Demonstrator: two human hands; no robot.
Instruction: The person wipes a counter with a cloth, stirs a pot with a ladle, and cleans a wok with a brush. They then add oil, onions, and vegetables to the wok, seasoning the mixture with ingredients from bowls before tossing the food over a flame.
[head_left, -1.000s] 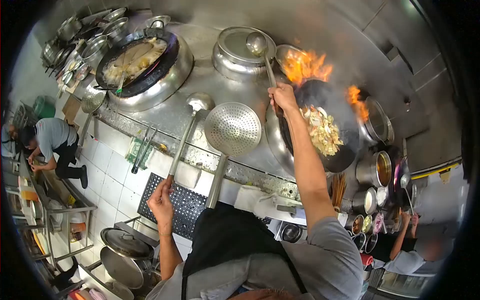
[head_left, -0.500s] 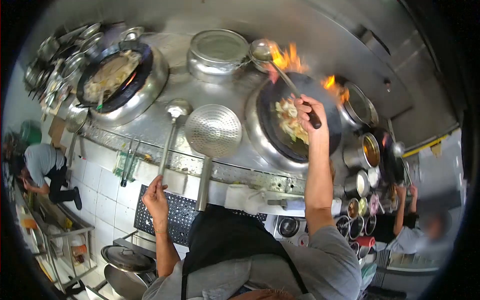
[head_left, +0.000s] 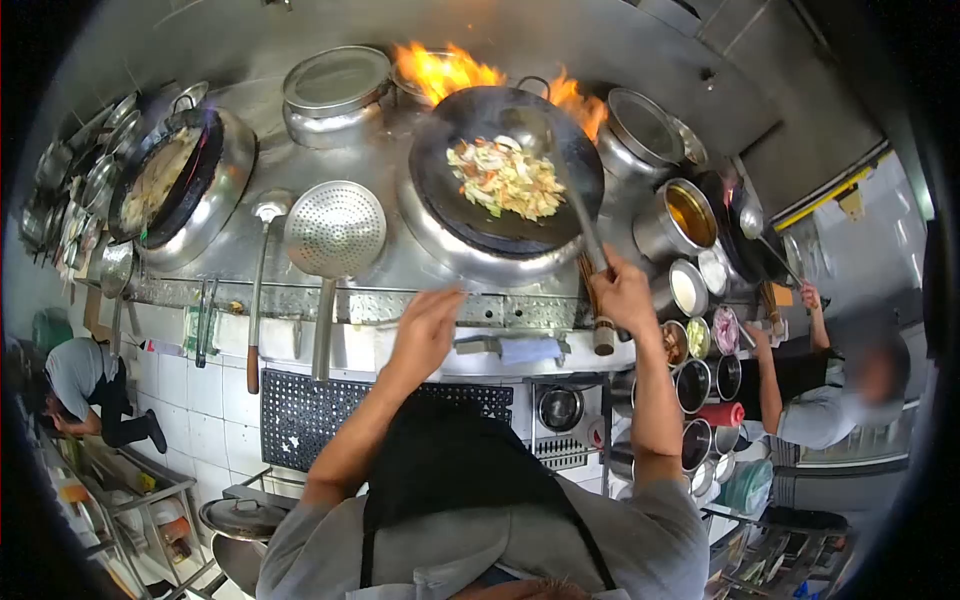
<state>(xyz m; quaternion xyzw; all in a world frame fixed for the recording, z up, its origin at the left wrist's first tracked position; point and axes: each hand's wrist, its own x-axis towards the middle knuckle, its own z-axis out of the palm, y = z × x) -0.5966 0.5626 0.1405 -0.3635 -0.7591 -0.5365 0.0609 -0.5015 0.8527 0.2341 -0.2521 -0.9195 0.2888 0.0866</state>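
My right hand [head_left: 625, 295] is closed around the handle of a ladle [head_left: 582, 215]. The ladle's bowl dips into a black wok [head_left: 450, 205], against the back of a heap of chopped, stir-fried vegetables [head_left: 505, 178]. In front of the wok, my left hand [head_left: 428, 328] hovers by the counter's front edge, fingers stretched out and somewhat blurred. I see nothing held in it. Left of that hand, a perforated skimmer [head_left: 335, 228] and a second ladle [head_left: 257, 285] with a wooden grip lie on the steel range, their handles overhanging the edge.
Flames [head_left: 445, 72] rise behind the wok. A lidded pot [head_left: 337, 95] stands back left, another wok [head_left: 205, 185] far left. On the right are a pot of amber liquid [head_left: 688, 218], several ingredient containers [head_left: 692, 387] and a co-worker [head_left: 815, 400]. Another person [head_left: 85, 375] bends far left.
My right hand has lowered toward me, and its ladle now reaches into the wok. My left hand has left the other ladle's grip and moved right. The camera view has shifted.
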